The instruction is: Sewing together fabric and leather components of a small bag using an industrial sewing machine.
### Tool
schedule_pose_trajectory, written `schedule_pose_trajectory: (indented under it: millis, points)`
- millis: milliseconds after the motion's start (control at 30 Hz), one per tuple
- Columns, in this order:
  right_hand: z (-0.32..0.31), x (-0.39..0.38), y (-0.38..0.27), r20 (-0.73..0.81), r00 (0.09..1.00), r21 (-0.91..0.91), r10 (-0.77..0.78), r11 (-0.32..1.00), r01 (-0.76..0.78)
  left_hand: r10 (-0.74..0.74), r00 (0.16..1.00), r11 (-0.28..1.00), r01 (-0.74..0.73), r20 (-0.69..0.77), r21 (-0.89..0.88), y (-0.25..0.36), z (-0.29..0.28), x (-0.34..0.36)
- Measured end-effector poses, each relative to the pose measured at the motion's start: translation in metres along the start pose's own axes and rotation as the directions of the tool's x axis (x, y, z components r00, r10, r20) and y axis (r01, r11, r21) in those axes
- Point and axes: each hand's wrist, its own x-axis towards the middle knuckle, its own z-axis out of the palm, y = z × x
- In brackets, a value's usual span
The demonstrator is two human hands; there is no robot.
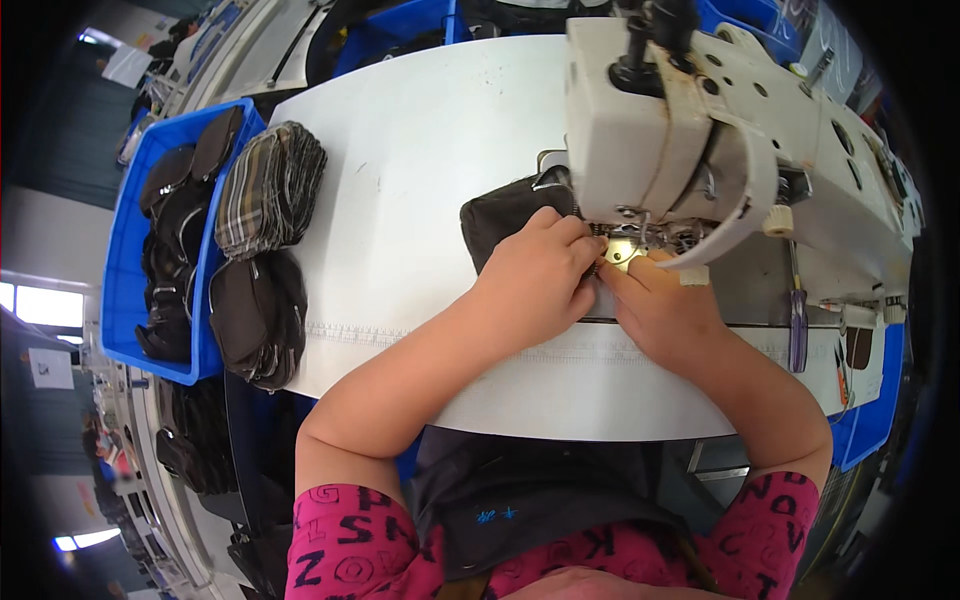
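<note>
A dark brown zippered pouch piece [497, 222] lies on the white sewing table, its right edge running in under the head of a white sewing machine [630, 130]. My left hand [540, 268] is closed on the pouch's right edge, with the fingertips pinching it just left of the needle area. My right hand [662, 302] is beside the lit metal plate [622, 250], fingers bent and close to the left fingertips. What the right fingers hold, if anything, is hidden by the hand and the machine.
At the left edge stand a stack of plaid fabric pieces [268, 190] and a stack of dark pouches [257, 318], beside a blue bin [120, 270] of dark pieces. A purple-handled screwdriver [797, 330] and orange-handled snips [841, 375] lie at the right. Another blue bin [866, 425] is beyond.
</note>
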Motion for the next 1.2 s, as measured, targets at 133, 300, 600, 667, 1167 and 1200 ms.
schedule_pose_trajectory:
  millis: [133, 300, 600, 667, 1167, 1200]
  points:
    - [0.004, -0.003, -0.001, -0.019, 0.999, -0.045, -0.03, 0.999, 0.03, -0.18, 0.977, 0.93, 0.208, 0.119, -0.302, -0.015, -0.021, 0.001]
    - [-0.003, 0.004, -0.004, 0.029, 0.999, -0.023, -0.015, 1.0, 0.016, -0.155, 0.982, 0.986, 0.161, -0.111, 0.05, -0.019, -0.02, -0.001]
    - [0.003, -0.003, 0.0, 0.032, 0.999, 0.004, 0.024, 1.0, -0.024, -0.161, 0.984, 0.985, 0.156, 0.081, 0.07, -0.012, -0.02, 0.003]
    - [0.002, -0.002, -0.001, -0.018, 1.0, 0.018, 0.019, 1.0, -0.019, -0.139, 0.989, 0.988, 0.136, 0.048, 0.07, -0.018, -0.01, 0.003]
    - [0.011, -0.008, 0.004, -0.018, 1.0, -0.11, -0.012, 0.994, 0.01, -0.402, 0.871, 0.829, 0.478, 0.283, -0.291, -0.009, -0.017, 0.013]
    - [0.013, -0.007, 0.005, -0.025, 1.0, -0.081, -0.017, 0.997, 0.015, -0.447, 0.833, 0.756, 0.547, 0.327, -0.36, -0.013, -0.014, 0.011]
